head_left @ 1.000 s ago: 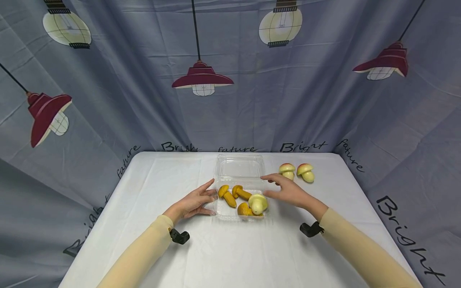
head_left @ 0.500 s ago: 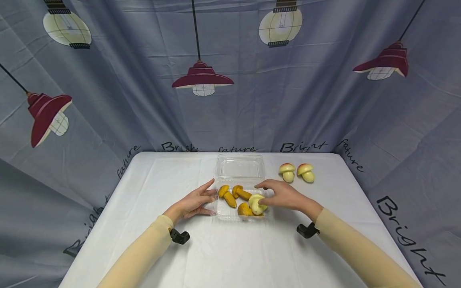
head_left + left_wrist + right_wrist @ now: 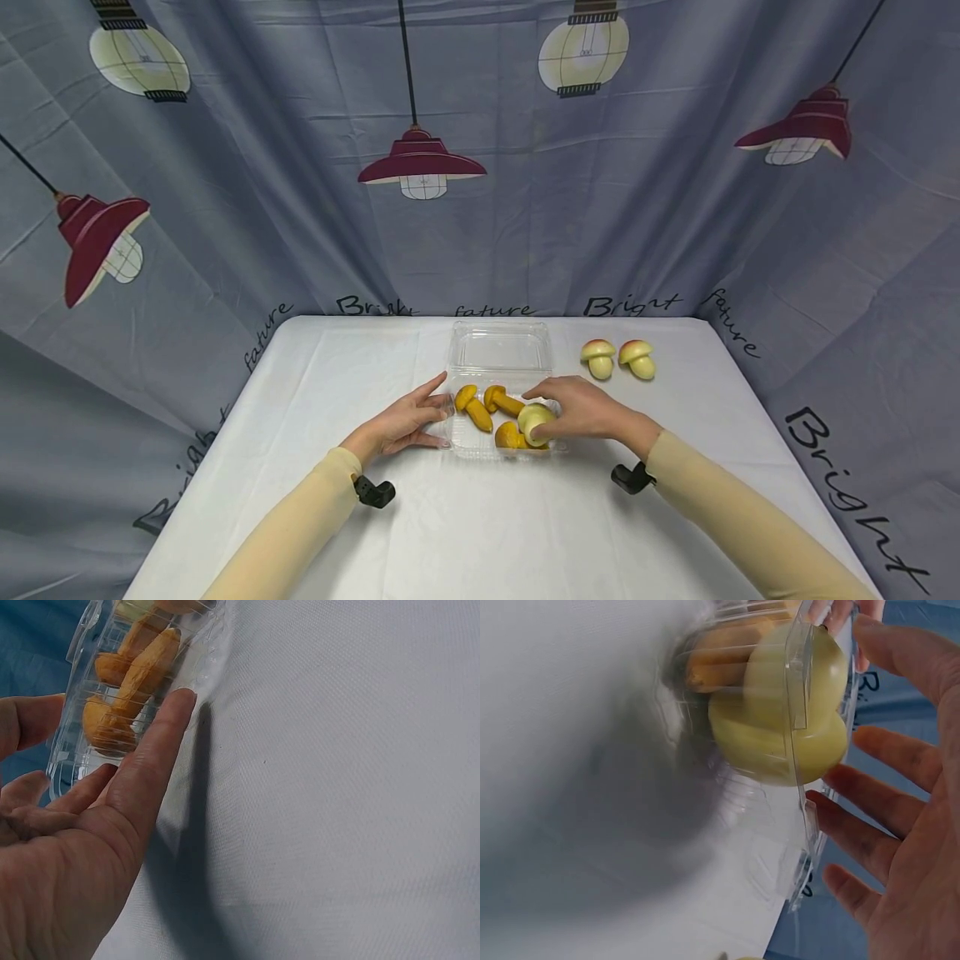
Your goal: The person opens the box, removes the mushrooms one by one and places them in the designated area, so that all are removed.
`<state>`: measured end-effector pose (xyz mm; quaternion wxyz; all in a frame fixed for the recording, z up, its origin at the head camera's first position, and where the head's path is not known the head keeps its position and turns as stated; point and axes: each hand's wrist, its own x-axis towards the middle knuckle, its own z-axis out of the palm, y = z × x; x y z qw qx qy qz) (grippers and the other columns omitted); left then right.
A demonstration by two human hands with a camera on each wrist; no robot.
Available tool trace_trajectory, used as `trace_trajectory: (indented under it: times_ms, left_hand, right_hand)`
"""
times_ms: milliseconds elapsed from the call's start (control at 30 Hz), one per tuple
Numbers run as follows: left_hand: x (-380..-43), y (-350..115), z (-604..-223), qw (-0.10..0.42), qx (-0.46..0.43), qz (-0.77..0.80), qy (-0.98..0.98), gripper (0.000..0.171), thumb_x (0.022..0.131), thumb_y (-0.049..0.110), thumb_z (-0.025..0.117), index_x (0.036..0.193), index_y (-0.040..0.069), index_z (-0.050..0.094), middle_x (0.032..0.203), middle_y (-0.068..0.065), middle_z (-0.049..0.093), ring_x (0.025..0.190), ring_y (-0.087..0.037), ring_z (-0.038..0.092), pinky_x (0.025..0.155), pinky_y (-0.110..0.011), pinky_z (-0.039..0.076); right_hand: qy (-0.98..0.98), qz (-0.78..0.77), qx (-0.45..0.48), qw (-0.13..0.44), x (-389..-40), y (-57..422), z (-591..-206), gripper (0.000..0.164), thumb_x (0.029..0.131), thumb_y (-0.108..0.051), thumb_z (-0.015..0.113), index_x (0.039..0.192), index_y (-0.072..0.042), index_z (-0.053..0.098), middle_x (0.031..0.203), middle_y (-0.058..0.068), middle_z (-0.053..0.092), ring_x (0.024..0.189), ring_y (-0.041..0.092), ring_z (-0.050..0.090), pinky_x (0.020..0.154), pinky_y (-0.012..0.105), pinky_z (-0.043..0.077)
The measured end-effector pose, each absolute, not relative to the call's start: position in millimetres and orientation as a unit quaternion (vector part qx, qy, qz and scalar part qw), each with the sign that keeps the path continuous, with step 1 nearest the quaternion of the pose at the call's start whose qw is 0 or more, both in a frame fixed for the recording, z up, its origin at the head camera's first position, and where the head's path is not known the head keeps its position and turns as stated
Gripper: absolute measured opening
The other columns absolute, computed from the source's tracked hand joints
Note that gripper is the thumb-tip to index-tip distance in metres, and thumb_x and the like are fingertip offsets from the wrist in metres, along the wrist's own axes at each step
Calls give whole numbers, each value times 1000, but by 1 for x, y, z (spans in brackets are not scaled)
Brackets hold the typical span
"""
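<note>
A clear plastic clamshell box [image 3: 467, 451] stands on the table, its lid folded back. Inside lie several yellow-brown toy mushrooms [image 3: 477, 413] and, at the right end, a pale green toy mushroom [image 3: 536, 422]. My left hand [image 3: 405, 423] rests against the box's left wall, fingers extended and spread, as the left wrist view also shows. Over the right end reaches my right hand [image 3: 585, 408], thumb and fingers spread around the pale green mushroom [image 3: 787, 712]. In the right wrist view the fingertips are close to it; firm contact cannot be told.
Two pale toy mushrooms with reddish caps [image 3: 597, 358] lie at the back right of the white-covered table [image 3: 480, 533]. The transparent lid [image 3: 500, 346] extends behind the box. A grey-blue curtain [image 3: 480, 250] hangs around the table's far side.
My right hand has moved left and slightly forward from the box's right edge, and its thumb now overlaps the pale green mushroom. The left hand and the box have stayed still.
</note>
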<state>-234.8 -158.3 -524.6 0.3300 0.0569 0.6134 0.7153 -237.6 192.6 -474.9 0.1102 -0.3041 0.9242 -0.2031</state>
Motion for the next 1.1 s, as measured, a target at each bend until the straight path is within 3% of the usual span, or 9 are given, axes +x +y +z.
trace_trajectory:
  times_ms: [333, 667, 1100]
  left_hand:
    - [-234, -159, -522, 333, 57, 714, 613, 84, 103, -1, 52, 166, 32, 9, 170, -18, 10, 150, -40, 26, 92, -50, 59]
    - [-236, -159, -523, 334, 63, 713, 614, 86, 103, 0, 55, 166, 32, 7, 170, -18, 8, 150, -41, 25, 93, -49, 59]
    - [-236, -159, -525, 331, 56, 711, 618, 86, 102, 1, 56, 166, 33, 9, 170, -17, 11, 150, -39, 26, 93, -50, 59]
  right_hand:
    - [925, -157, -330, 107, -241, 188, -477, 64, 82, -53, 80, 134, -17, 69, 130, -3, 68, 125, 20, 59, 123, 51, 25]
    - [921, -136, -355, 90, -241, 186, -477, 68, 79, -55, 82, 131, -13, 70, 125, -3, 71, 121, 20, 63, 121, 59, 26]
    - [922, -119, -360, 78, -243, 184, -479, 66, 77, -54, 82, 130, -16, 71, 123, -4, 71, 116, 23, 60, 120, 57, 26]
